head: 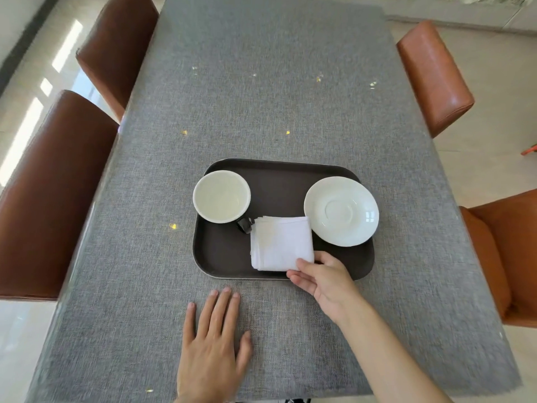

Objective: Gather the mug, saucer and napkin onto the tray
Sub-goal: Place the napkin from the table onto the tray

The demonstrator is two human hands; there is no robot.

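Right hand (322, 279): fingers (305, 264) pinch the near right corner of the folded napkin (281, 242), apparently to square it on the tray (226, 257). Left hand (215, 341): fingers spread wide and flat on the tabletop (261, 97), holding nothing, probably for support. The napkin lies at 6 o'clock on the tray. The mug (221, 196) stands at 10 o'clock, handle touching the napkin. The saucer (341, 210) sits at 3 o'clock, overhanging the right rim. Judgement: all three items are gathered; the saucer may need centring.
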